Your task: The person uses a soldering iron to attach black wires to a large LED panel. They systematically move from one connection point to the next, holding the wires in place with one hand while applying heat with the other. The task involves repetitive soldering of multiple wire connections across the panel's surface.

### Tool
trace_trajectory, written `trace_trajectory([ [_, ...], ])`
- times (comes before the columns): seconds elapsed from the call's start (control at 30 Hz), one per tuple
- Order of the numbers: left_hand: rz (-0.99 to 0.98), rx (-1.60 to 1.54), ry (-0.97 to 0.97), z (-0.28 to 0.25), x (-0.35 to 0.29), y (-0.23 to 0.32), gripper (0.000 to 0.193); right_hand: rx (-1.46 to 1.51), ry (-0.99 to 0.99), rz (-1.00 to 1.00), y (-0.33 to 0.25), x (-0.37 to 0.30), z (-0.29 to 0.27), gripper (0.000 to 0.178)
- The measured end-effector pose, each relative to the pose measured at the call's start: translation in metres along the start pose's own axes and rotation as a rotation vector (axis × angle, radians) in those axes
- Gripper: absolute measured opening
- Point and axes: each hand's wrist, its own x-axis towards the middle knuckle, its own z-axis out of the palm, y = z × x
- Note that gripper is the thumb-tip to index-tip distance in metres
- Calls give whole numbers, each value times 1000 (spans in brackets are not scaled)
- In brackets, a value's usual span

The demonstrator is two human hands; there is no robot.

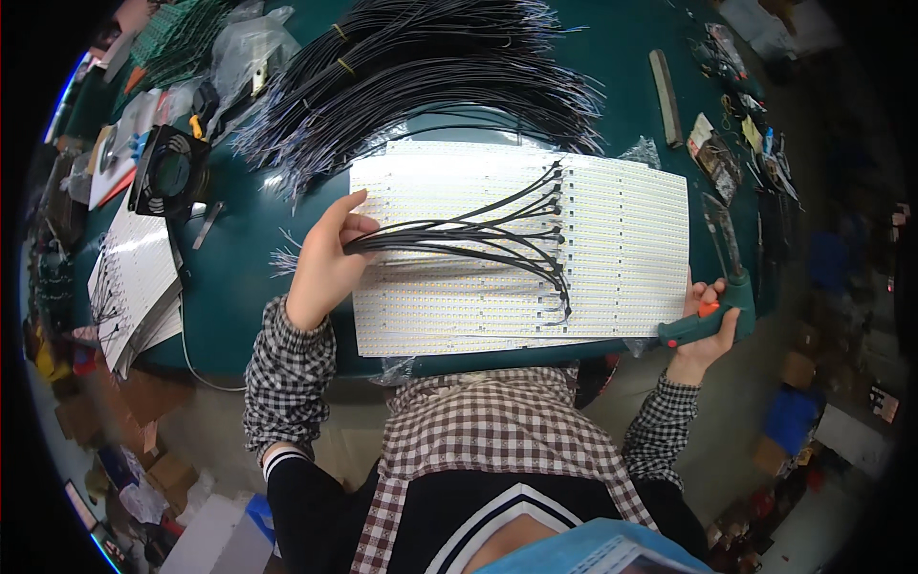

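Observation:
White sheets of LED strip boards point(631, 220) lie stacked before me, with rows of small yellowish dots. My left hand point(330, 253) is closed around a bunch of black cables point(449, 232) at the left of the stack. The cables fan out rightward to dark joints along a column of the top sheet, and their thin stripped wire ends stick out left of the hand. Beside the stack's right edge my right hand point(706, 330) grips a green glue gun point(741, 301) with an orange trigger, its front pointing away from me.
A large pile of black cables point(430, 86) lies behind the boards. To the left are a black fan point(170, 172) and more wired white boards point(139, 277). A grey bar point(665, 98) and small packets point(714, 158) lie at the far right of the green table point(631, 96).

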Motion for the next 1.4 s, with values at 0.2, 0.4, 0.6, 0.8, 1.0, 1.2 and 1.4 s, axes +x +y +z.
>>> trace_trajectory([
  [0.2, -231, -146, -96, 1, 7, 16, 57, 98, -16, 86, 6, 8, -4, 45],
  [0.4, -4, 133, -38, 0, 11, -2, 52, 44, -11, 74, 16, 9, 2, 46],
  [0.6, 266, 464, 129, -5, 22, -14, 58, -94, 35, 26, 18, -12, 12, 55],
  [0.8, 3, 441, 177, 0, 8, 7, 50, -228, -63, 57, 14, -23, 37, 58],
  [1.0, 18, 454, 183, -1, -17, 19, 49, -222, -89, 58, 14, -14, 39, 57],
  [1.2, -14, 636, 94, -17, -47, 30, 49, -183, 6, 124, 17, -10, 29, 52],
  [1.4, 144, 576, -122, -81, -37, 52, 38, -151, -50, 103, -31, 12, 40, 52],
])
